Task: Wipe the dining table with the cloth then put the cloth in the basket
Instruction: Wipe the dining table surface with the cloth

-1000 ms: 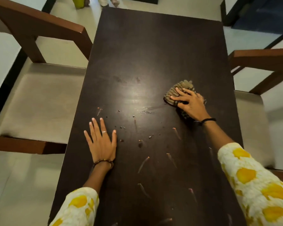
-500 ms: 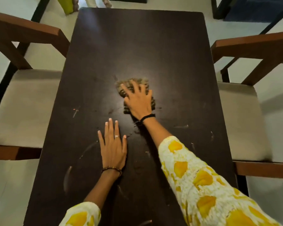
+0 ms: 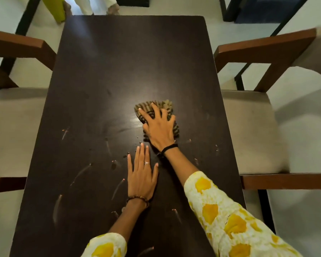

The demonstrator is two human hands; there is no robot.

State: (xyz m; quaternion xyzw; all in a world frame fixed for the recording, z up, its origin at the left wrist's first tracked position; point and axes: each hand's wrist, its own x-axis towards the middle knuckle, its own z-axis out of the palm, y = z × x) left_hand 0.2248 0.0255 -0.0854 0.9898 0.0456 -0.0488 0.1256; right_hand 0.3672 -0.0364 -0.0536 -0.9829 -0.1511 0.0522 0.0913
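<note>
wiping step: right hand (image 3: 160, 129) spread flat, pressing cloth (image 3: 152, 106) on table (image 3: 119, 62).
left hand (image 3: 142, 176) flat, empty; next sweep should take the near streaks.

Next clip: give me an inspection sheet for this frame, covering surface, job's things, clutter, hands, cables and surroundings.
Surface: dark table, streaks and crumbs on the near half.
Job's things: striped cloth flat on the table, right of centre; basket nothing seen.
Clutter: nothing seen beyond the crumbs and streaks.
Hands: right hand spread on the cloth, pressing it down; left hand flat on the table, empty, just nearer than the cloth.
Cables: nothing seen.
Surroundings: a wooden chair with a pale seat on each side; light floor; a green object beyond the far left corner.
</note>
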